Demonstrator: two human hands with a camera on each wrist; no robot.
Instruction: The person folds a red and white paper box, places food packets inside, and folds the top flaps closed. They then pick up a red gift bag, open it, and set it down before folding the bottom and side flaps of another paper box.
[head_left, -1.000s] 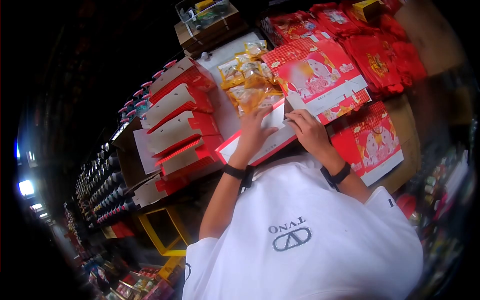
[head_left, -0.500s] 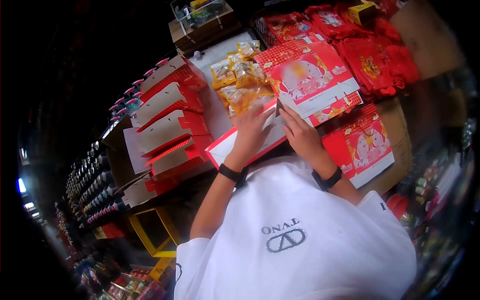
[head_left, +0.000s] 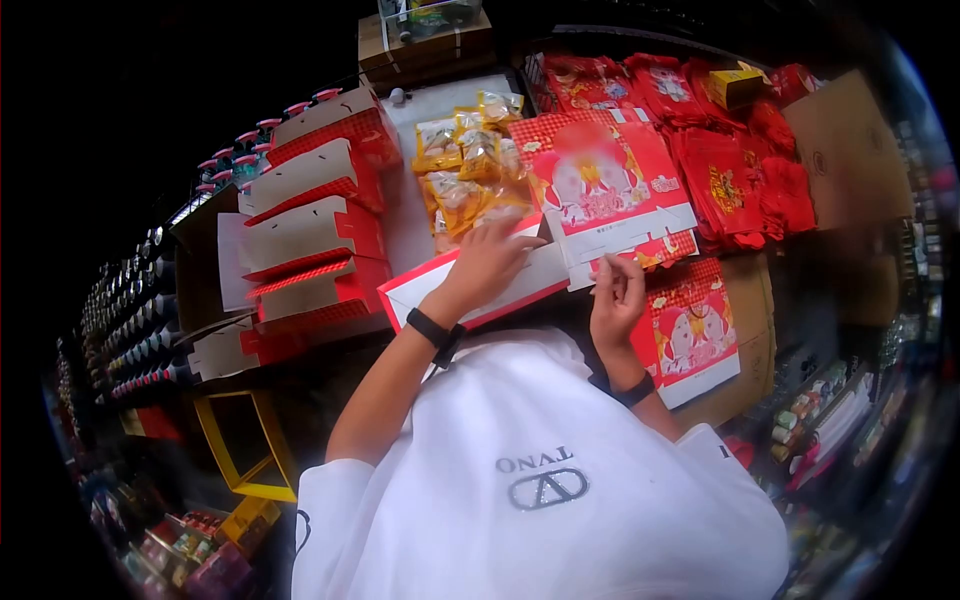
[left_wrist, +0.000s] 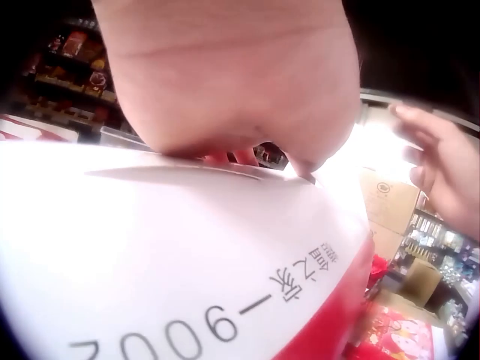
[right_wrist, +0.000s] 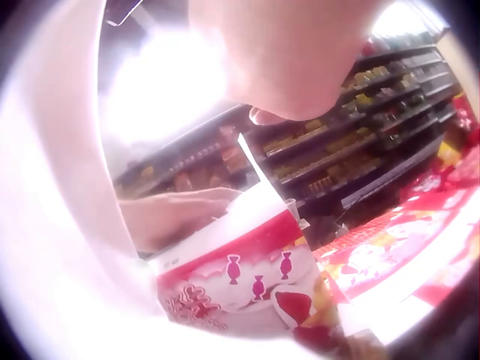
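In the head view a white and red printed carton [head_left: 525, 278] lies slantwise before my body, a flap raised at its right end. My left hand [head_left: 488, 268] grips its upper edge. The left wrist view shows the thumb near the rim of the white panel [left_wrist: 187, 217] and fingers behind that panel. My right hand [head_left: 617, 305] is raised off the carton's right end with fingers loosely bent, holding nothing. In the right wrist view the carton's printed side [right_wrist: 240, 281] shows candy pictures and an upright white flap [right_wrist: 259, 172].
Several opened red cartons [head_left: 315, 235] stand in a row at the left. Yellow snack packets [head_left: 465, 160] lie behind my left hand. Flat printed cartons [head_left: 605, 180] and red bags [head_left: 725, 180] are at the right. Another printed carton [head_left: 695, 330] lies lower, on brown cardboard [head_left: 755, 330].
My right hand has come away from the carton's flap end, moving back with its fingers bending. My left hand has stayed on the carton. The head view has swung round a little.
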